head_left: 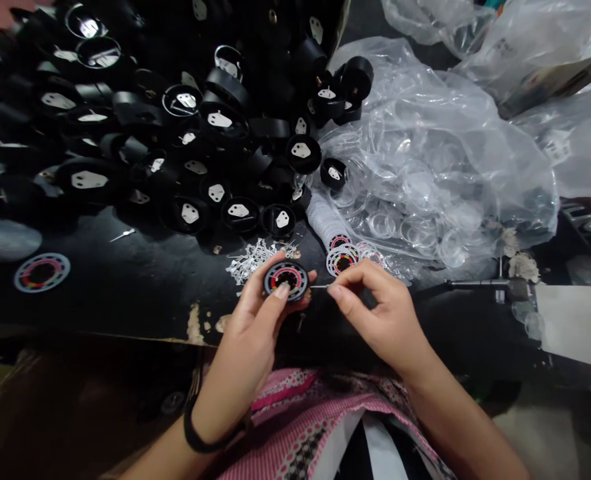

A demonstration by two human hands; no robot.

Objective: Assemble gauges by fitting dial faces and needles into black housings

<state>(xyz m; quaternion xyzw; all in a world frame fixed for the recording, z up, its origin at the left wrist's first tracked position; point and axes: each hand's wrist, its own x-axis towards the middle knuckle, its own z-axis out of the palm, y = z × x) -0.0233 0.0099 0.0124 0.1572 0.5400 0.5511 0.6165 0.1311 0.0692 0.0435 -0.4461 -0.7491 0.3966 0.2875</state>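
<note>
My left hand (256, 321) is closed around a round black gauge (296, 273), its thumb pressing on the printed dial face. The dial has red, white and yellow markings. Beside it on the right, my right hand (380, 313) pinches a thin white pointer needle (319, 287) between thumb and forefinger. The needle's far end is close to the gauge's rim; I cannot tell whether they touch. Behind the gauge lies a heap of white pointer needles (249, 261). A leaning row of printed dial discs (324, 219) stretches back from near my right hand.
Many black gauge cases (220, 120) are piled across the back left. Clear plastic bags (455, 133) with clear round covers fill the back right. A loose dial disc (42, 272) and a single needle (122, 235) lie left. A dark tool (490, 287) lies right, beside white paper (570, 323).
</note>
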